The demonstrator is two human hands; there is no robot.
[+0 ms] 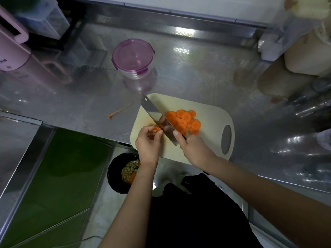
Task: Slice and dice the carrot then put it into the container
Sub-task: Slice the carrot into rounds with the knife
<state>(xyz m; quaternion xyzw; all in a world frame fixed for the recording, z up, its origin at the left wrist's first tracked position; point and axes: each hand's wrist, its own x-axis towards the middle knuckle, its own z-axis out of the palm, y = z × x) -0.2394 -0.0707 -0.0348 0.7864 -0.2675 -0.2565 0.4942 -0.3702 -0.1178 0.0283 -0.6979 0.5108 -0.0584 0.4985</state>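
While left hand (148, 142) pinches carrot (157, 129), right hand (194, 149) grips cleaver (155, 116).

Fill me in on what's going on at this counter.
A person is slicing a carrot on a cream cutting board. The right hand grips a cleaver, while the left hand pinches the last carrot end beside the blade. A pile of round carrot slices lies on the board on the blade's other side; nothing looks diced yet. The container sits beyond the board with its purple lid on, so no carrot is in it.
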